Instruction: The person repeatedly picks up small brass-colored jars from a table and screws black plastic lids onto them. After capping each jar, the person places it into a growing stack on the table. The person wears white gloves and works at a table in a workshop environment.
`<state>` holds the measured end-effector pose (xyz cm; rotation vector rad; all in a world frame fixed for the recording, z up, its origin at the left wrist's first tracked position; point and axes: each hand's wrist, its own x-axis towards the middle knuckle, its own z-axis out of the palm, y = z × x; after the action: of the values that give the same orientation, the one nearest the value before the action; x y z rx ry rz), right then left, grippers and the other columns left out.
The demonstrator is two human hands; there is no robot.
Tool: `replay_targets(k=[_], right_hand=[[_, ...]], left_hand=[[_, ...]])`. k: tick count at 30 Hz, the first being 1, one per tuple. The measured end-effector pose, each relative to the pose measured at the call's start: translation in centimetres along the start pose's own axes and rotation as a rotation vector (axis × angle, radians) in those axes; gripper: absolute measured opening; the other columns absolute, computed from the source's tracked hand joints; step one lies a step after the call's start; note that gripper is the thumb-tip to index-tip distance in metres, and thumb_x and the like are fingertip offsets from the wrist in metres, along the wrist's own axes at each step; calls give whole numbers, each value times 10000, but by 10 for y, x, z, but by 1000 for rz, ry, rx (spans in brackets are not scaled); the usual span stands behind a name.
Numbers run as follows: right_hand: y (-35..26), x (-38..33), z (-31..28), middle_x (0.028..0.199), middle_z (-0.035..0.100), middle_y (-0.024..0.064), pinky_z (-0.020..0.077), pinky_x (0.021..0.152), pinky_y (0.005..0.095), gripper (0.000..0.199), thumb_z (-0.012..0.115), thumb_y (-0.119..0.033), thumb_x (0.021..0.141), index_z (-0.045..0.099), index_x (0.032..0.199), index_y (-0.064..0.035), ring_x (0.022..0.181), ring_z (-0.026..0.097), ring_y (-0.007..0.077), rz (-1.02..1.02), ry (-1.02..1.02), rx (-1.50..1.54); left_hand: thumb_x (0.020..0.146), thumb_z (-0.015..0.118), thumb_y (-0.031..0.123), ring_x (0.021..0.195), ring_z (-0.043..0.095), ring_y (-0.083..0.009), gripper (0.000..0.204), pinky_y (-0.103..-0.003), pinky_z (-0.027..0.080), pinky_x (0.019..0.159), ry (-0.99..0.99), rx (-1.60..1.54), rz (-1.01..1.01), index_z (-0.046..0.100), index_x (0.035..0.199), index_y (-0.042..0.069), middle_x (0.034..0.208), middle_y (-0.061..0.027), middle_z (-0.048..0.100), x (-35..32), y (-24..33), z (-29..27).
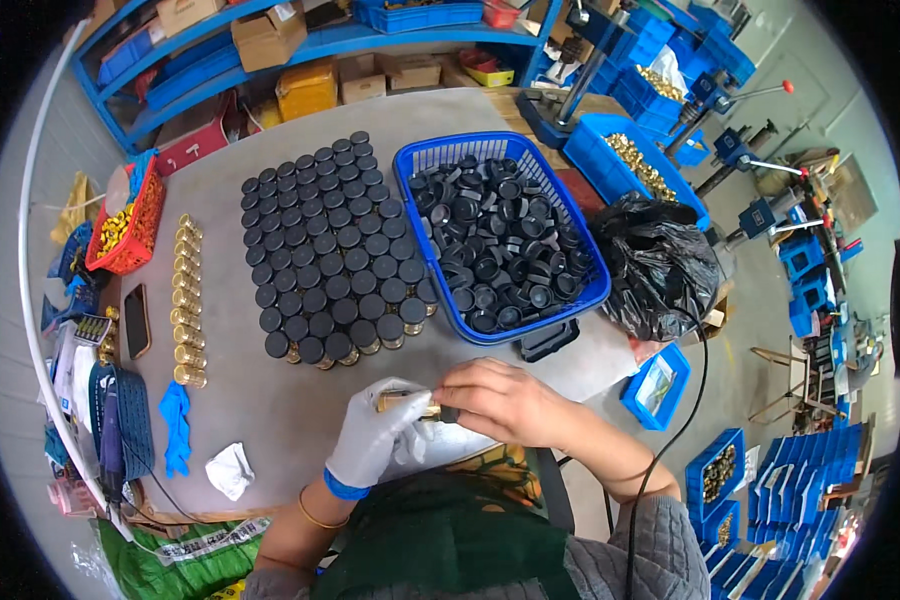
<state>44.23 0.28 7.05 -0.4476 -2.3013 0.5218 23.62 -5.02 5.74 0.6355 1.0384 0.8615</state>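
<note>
My left hand (375, 435), in a white glove, is closed around a brass fitting (394, 401) near the table's front edge. My bare right hand (502, 402) has its fingers closed on a black cap (449, 413) at the fitting's right end. The fingers hide much of both pieces. Ahead of my hands stands a block of brass fittings with black caps on top (332, 262), set in close rows. To its right, a blue basket (417, 222) is heaped with loose black caps (500, 240). A line of uncapped brass fittings (187, 300) runs along the left.
At the left lie a phone (138, 322), a blue glove (175, 428) and a white cloth (230, 471). A red basket (130, 238) stands behind them. A black plastic bag (660, 265) and a blue bin (610, 140) of brass parts sit right, near hand presses (735, 150).
</note>
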Motion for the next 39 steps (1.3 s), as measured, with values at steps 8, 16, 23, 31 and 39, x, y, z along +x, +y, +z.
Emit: replay_targets(k=[8,16,23,31,39], right_hand=[[10,-28,6,671,576,137,454,643,398,308,643,-327,869,601,835,-23,645,565,330,343,-124,182],[25,-14,-3,637,565,146,471,604,398,335,536,-306,947,608,777,-26,606,568,335,733,-337,616],[110,-15,-9,835,609,40,458,728,354,208,678,-252,753,639,895,-106,904,570,224,508,-41,-699],[137,-21,-1,922,614,107,482,773,349,112,628,-139,727,633,772,-36,939,582,248,497,46,-627],[26,-13,3,1207,552,187,519,819,383,652,674,-72,754,362,1325,-31,989,628,317,597,-275,281]], left_hand=[[814,712,86,848,606,-90,221,-253,505,756,-23,291,239,626,1004,10,911,-45,662,0,-12,5],[777,675,-32,676,616,-137,362,-252,507,539,-41,478,754,532,1109,0,887,-120,621,31,-47,-11],[722,775,-8,957,553,-178,461,-303,476,862,73,594,615,551,1123,21,1062,-82,562,15,-27,16],[757,754,17,992,549,-200,464,-339,482,844,84,901,576,540,1169,18,1098,-92,570,4,-13,34],[748,708,-40,708,611,-131,456,-236,508,606,238,168,313,503,1148,35,971,-89,629,28,-16,-3]])
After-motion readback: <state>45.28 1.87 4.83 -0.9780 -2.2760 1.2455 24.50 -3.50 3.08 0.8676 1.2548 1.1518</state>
